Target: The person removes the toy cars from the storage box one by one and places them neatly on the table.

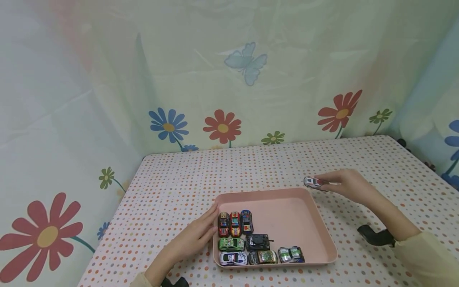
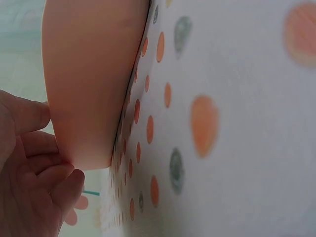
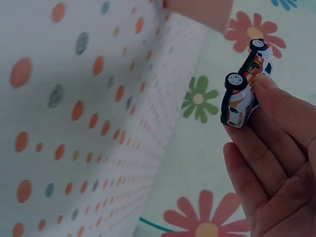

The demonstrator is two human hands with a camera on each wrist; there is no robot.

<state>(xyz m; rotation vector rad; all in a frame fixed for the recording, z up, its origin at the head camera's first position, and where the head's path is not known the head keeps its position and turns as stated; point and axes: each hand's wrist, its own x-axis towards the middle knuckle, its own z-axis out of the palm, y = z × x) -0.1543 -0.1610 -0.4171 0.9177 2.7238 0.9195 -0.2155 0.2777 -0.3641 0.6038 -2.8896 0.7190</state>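
My right hand pinches a white toy car between thumb and fingers, raised just beyond the far right corner of a pink tray. In the right wrist view the car shows orange markings and black wheels with pale hubs. My left hand rests against the tray's left side, its fingers extended along the rim. From the left wrist, fingertips touch the edge of the tray wall. Several toy cars and a black toy tank lie in the tray's left and near parts.
A dotted cloth covers the table under the tray. Behind the table hangs a pale curtain printed with flowers and a butterfly. A green and white car sits by the tray's near wall.
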